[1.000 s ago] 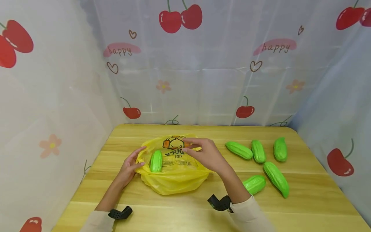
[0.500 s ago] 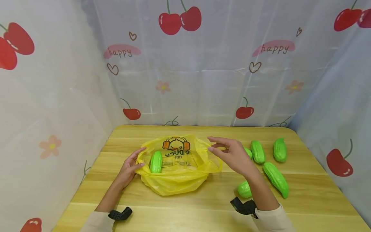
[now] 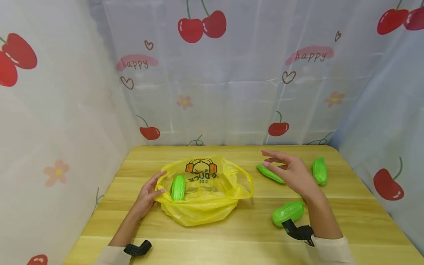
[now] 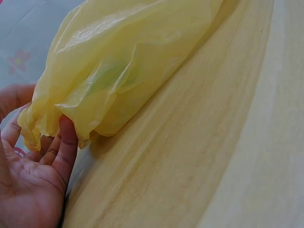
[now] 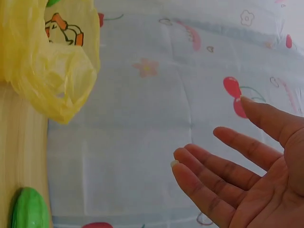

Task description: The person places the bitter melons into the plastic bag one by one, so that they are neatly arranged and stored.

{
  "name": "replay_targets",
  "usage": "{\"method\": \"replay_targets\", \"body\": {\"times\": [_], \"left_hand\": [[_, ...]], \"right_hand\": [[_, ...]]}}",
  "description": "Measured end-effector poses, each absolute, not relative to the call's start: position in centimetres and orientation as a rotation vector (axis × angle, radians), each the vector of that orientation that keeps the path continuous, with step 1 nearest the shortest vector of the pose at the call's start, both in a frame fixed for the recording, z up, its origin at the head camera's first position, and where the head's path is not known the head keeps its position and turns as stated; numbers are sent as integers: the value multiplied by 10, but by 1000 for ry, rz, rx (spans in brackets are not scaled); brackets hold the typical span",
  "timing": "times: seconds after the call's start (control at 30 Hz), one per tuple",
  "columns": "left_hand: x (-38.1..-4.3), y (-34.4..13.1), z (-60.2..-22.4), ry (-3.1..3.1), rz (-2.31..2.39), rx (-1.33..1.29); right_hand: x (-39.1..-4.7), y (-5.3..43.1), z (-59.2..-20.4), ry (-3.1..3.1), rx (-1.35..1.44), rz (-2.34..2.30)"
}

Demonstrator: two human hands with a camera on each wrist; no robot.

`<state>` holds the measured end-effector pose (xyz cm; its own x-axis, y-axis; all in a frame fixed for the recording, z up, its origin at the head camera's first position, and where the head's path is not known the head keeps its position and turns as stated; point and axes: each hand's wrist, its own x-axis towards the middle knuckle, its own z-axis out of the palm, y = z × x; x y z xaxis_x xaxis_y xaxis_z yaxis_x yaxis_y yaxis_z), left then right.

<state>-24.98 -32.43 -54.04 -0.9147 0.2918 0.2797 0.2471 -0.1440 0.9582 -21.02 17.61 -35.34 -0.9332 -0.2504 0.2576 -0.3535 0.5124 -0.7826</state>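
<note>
A yellow plastic bag (image 3: 198, 213) with a duck print lies with its mouth spread, one bright green, ribbed cucumber-shaped piece (image 3: 178, 187) inside. My left hand (image 3: 148, 193) holds the bag's left edge. In the left wrist view, the thumb (image 4: 69, 133) presses on the yellow film (image 4: 95, 57), with the fingers behind it. My right hand (image 3: 293, 173) is raised over the loose green pieces, fingers spread and nothing in them; the right wrist view shows its palm (image 5: 266, 204) bare. Under it, one green piece (image 3: 268, 173) shows partly and others are hidden.
On the wooden table (image 3: 212, 246), another green piece (image 3: 288, 213) lies near the right forearm, and one more (image 3: 319, 171) sits at the back right. The bag's handle loop (image 3: 250, 182) sticks out to the right. A cherry-print curtain (image 3: 232, 92) encloses the back and sides.
My right hand has moved from above the bag's mouth to the right, over the loose green pieces. The bag's right handle now stands out as a loop. The left hand stays at the bag's edge.
</note>
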Motion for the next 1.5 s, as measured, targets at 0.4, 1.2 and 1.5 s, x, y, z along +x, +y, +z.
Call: {"method": "replay_targets", "body": {"times": [0.4,1.2,1.5], "left_hand": [[-248,-324,-541,2062,2256,630],[-250,-323,-543,2005,2281,675],[-248,-324,-541,2022,2269,682]], "right_hand": [[-219,224,-358,-2585,422,1376],[-222,285,-372,-2509,198,1461],[-222,299,-377,-2488,171,1505]]}}
